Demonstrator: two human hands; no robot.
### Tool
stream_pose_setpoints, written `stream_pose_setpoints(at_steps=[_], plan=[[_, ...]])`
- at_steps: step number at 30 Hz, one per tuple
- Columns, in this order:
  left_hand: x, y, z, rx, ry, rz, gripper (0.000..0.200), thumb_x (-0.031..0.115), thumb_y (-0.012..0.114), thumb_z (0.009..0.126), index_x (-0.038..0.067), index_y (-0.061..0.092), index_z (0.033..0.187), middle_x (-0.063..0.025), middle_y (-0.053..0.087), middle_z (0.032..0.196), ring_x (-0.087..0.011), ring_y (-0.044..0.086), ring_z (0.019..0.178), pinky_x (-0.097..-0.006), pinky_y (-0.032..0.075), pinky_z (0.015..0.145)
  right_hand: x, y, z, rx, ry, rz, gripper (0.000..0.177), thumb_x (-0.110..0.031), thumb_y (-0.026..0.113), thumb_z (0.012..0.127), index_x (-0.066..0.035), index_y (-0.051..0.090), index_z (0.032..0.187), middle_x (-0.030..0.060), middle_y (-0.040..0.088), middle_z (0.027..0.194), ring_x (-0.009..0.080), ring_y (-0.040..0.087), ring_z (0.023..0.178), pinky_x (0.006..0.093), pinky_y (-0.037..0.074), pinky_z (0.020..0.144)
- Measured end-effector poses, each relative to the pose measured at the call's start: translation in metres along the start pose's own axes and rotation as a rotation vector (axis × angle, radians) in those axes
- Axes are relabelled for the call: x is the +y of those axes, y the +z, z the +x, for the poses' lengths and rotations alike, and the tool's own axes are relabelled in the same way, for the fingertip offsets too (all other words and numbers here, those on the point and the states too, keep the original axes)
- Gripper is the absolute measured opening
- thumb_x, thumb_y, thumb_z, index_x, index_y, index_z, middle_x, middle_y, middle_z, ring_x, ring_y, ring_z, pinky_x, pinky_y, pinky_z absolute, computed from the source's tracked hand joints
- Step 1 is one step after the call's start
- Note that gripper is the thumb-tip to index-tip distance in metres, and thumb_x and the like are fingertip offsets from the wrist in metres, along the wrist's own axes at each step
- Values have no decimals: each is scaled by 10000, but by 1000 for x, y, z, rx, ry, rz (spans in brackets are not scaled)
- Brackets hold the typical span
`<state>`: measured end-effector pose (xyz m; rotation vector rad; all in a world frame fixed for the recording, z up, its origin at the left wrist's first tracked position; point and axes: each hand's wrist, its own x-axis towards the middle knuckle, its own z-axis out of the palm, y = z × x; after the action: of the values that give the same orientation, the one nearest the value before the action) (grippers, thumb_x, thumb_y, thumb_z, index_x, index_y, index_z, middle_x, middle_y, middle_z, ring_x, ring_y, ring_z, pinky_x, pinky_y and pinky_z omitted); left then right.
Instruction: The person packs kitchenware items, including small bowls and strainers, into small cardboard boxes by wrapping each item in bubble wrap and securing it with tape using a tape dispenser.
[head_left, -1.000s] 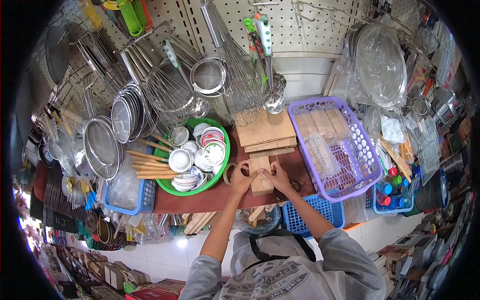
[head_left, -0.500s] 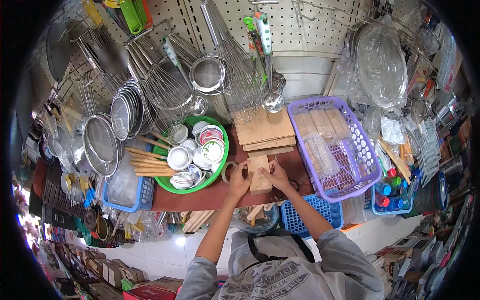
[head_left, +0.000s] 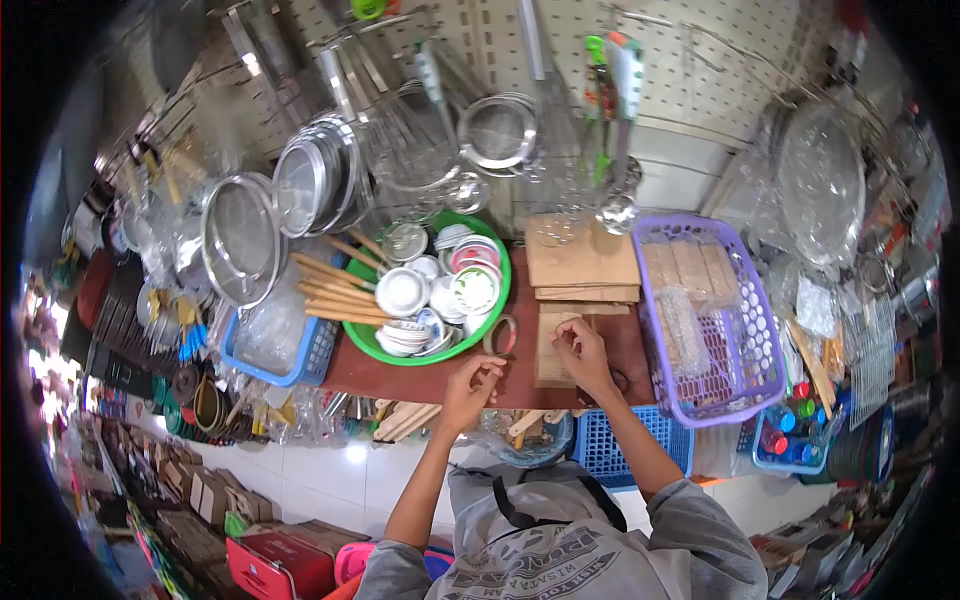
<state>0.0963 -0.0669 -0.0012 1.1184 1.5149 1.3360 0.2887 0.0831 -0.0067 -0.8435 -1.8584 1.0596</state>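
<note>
A flat brown paper piece (head_left: 552,362) lies on the dark red tabletop (head_left: 400,380). My right hand (head_left: 585,355) is over its right part, with thumb and fingertips curled together. To the left of the paper, at the table's front edge, my left hand (head_left: 470,392) is closed, its fingers bent and pressed together. Anything between the fingertips of either hand is too small to make out. A roll of tape (head_left: 500,336) stands just above my left hand, beside the green basin (head_left: 505,290). Behind the paper sits a stack of larger brown sheets (head_left: 582,268).
Small bowls (head_left: 403,292) and wooden-handled tools (head_left: 340,288) fill the basin. A purple basket (head_left: 715,408) with wrapped brown packs is at the right. Blue baskets (head_left: 632,440) sit below the table and at the left. Whisks and strainers (head_left: 497,133) hang behind.
My left hand has left the brown paper piece and moved toward the table's front edge. My right hand has let go of its side and is raised over it. The camera view has shifted.
</note>
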Motion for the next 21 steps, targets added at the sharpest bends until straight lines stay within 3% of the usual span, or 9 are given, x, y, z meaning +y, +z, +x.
stream_pose_setpoints(at_steps=[7, 8, 11, 12, 15, 16, 19, 20, 21], plan=[[33, -89, -53, 357, 54, -132, 158, 90, 576, 996, -2, 650, 1101, -46, 647, 881, -50, 576, 614, -209, 485, 538, -110, 91, 31, -530, -130, 175, 140, -149, 639, 947, -29, 681, 1006, 60, 676, 890, 119, 620, 718, 248, 469, 613], [38, -105, -61, 398, 97, -90, 152, 88, 579, 994, -6, 655, 1087, -48, 642, 879, -59, 590, 662, -215, 491, 582, -120, 114, 32, -562, -124, 255, 159, -154, 623, 956, -35, 692, 1037, 81, 690, 934, 159, 669, 828, 270, 518, 669], [41, -151, -81, 580, 196, 31, 137, 83, 588, 988, -1, 660, 1068, -50, 640, 904, -68, 599, 721, -218, 488, 642, -161, 174, 39, -641, -262, 282, 174, -157, 607, 965, -30, 692, 1047, 99, 693, 959, 209, 680, 923, 303, 550, 728], [40, -169, -87, 626, 225, 75, 117, 68, 591, 980, -2, 660, 1045, -53, 642, 937, -91, 614, 801, -230, 493, 716, -168, 195, 43, -735, -274, 285, 197, -154, 591, 971, -34, 673, 1103, 118, 674, 1039, 232, 666, 987, 338, 558, 766], [39, -216, -99, 790, 298, 180, 108, 60, 594, 974, -6, 655, 1035, -53, 644, 952, -112, 625, 859, -246, 500, 775, -194, 259, 43, -824, -274, 438, 235, -158, 596, 964, -43, 644, 1163, 138, 635, 1146, 251, 664, 1003, 361, 555, 813], [40, -230, -104, 815, 243, 149, 110, 58, 600, 969, -5, 651, 1043, -55, 645, 961, -127, 626, 928, -267, 500, 840, -198, 280, 45, -860, -290, 384, 263, -117, 600, 931, -59, 627, 1186, 149, 593, 1212, 294, 631, 1081, 390, 521, 906], [40, -269, -114, 850, 181, 95, 113, 63, 605, 967, 4, 651, 1051, -58, 646, 970, -132, 627, 935, -278, 499, 861, -206, 336, 52, -828, -496, 230, 311, -62, 600, 888, -50, 624, 1198, 140, 570, 1254, 299, 587, 1169, 394, 483, 977], [37, -281, -116, 859, 192, 113, 115, 54, 604, 962, 5, 651, 1054, -60, 647, 967, -133, 628, 931, -283, 500, 864, -209, 354, 53, -826, -478, 233, 341, -38, 601, 828, -66, 631, 1167, 141, 548, 1288, 342, 517, 1247, 416, 403, 1065], [33, -293, -115, 866, 202, 132, 119, 45, 602, 956, 5, 650, 1057, -62, 648, 963, -135, 630, 926, -288, 501, 866, -208, 372, 55, -804, -499, 219, 325, -50, 610, 824, -72, 632, 1147, 150, 537, 1291, 354, 492, 1261, 432, 385, 1075]])
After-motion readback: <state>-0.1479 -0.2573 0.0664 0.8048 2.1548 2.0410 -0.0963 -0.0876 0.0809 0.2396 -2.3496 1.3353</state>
